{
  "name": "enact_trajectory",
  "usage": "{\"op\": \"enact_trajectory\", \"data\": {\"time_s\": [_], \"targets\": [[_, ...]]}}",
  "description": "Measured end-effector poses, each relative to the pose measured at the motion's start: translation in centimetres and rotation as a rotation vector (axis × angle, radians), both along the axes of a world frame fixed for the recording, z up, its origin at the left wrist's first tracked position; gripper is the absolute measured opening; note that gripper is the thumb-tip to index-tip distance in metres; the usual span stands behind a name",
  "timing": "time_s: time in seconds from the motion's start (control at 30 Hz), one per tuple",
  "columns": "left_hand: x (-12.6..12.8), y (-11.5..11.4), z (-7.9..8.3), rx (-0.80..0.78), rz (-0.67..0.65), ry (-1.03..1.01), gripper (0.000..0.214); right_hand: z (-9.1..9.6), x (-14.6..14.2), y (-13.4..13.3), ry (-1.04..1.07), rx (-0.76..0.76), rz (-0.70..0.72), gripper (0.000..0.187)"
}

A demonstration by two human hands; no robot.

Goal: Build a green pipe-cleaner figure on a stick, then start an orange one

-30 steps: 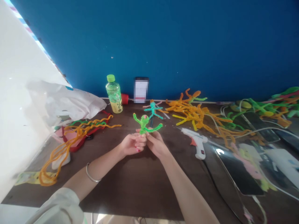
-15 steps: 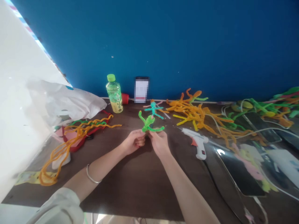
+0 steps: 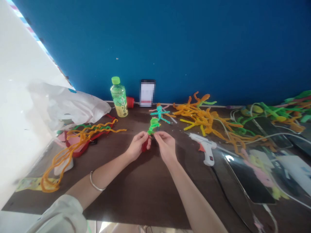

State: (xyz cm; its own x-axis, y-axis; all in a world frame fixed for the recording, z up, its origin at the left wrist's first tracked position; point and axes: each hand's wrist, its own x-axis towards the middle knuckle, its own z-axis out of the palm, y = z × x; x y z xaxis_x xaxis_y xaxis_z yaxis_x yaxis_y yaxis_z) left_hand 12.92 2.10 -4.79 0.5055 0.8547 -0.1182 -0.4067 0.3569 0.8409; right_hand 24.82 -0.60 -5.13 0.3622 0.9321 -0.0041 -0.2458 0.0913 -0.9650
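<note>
My left hand (image 3: 138,146) is closed, its thumb and fingertips pinching the lower left of a bright green pipe-cleaner figure (image 3: 153,125). From the other side, my right hand (image 3: 166,145) grips the same figure with thumb and forefinger pressed together. The figure is upright and a little smeared by motion. A red patch (image 3: 145,144) shows by the fingers of my left hand; I cannot make out what it is. Just behind the green figure lies a turquoise pipe-cleaner figure (image 3: 159,113) with an orange top, which neither hand touches.
A green-capped tea bottle (image 3: 119,100) and a propped phone (image 3: 147,93) stand at the back. Orange pipe cleaners (image 3: 204,116) lie right, behind a white glue gun (image 3: 204,147). A larger phone (image 3: 250,179) lies nearer. Leftward are wavy orange pipe cleaners (image 3: 77,142) and a white plastic bag (image 3: 82,105).
The green figure has turned between my hands, and its spread arms no longer show. My fingers have shifted slightly on it, and a red patch now shows by my left hand.
</note>
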Motion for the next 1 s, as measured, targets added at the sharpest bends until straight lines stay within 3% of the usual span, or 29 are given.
{"op": "enact_trajectory", "data": {"time_s": [0.17,0.3,0.4,0.5,0.63,0.83,1.0], "targets": [[-0.4,0.3,0.6,-0.296,-0.201,-0.269,0.013,-0.1,0.1,0.0,-0.049,0.023,-0.010,0.018],[-0.9,0.2,1.2,-0.500,-0.346,-0.337,0.019,0.1,-0.3,-0.1,0.047,0.042,0.072,0.018],[-1.1,0.0,1.3,-0.568,-0.424,-0.344,0.025,0.4,-0.5,-0.1,0.165,0.044,0.170,0.017],[-0.8,0.0,1.2,-0.498,-0.418,-0.317,0.020,0.5,-0.6,-0.1,0.216,0.052,0.170,0.017],[-0.2,-0.1,1.1,-0.310,-0.370,-0.195,0.023,0.0,-0.3,0.0,0.122,0.041,0.004,0.016],[0.4,-0.8,0.1,0.155,0.067,0.160,0.030,0.6,-0.4,-0.4,-0.069,0.005,-0.095,0.016],[0.4,-0.7,-0.6,0.263,0.252,0.257,0.021,1.4,-1.0,-0.6,-0.156,0.063,-0.095,0.012]]}}
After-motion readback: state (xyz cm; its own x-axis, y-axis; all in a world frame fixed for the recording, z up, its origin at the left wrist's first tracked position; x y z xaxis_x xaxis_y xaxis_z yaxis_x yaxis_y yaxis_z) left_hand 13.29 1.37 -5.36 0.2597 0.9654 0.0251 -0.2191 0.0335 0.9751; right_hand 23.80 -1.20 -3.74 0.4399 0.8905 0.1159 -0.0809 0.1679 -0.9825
